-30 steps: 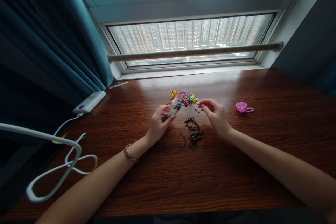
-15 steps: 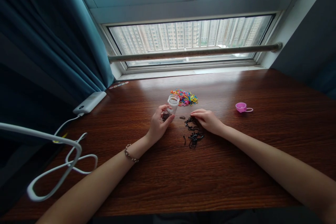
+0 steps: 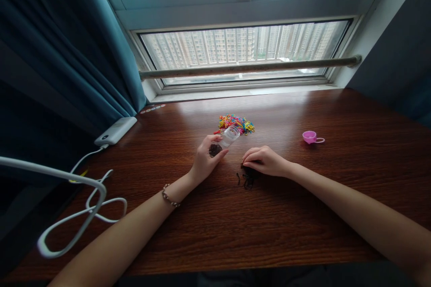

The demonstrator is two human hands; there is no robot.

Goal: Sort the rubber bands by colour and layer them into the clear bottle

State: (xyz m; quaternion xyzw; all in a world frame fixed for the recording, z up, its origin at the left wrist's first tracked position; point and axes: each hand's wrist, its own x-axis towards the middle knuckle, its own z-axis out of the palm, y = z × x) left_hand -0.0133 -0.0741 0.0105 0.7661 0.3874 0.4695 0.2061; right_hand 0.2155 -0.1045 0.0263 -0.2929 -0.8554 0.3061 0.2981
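My left hand [image 3: 208, 154] is wrapped round a clear plastic jar [image 3: 228, 138], whose open mouth tilts to the right. Dark hair ties [image 3: 215, 149] lie in the jar's bottom. My right hand [image 3: 264, 160] is closed in a pinch over the small black hair ties [image 3: 248, 180] on the table, with dark bands at its fingertips. Its palm hides part of that pile. Just behind the jar lies a heap of multicoloured hair ties [image 3: 237, 123].
A pink scoop-like cup with a loop handle [image 3: 310, 137] stands to the right on the brown wooden table [image 3: 188, 242]. At the left are a white power bank [image 3: 116, 132] and a looping white cable [image 3: 97, 193]. A blue curtain [image 3: 114, 54] and a window border the table.
My left hand has tipped the jar from nearly upright toward the right. My right hand has drawn nearer over the black hair ties, and the loose ones near the jar are gone from their spot.
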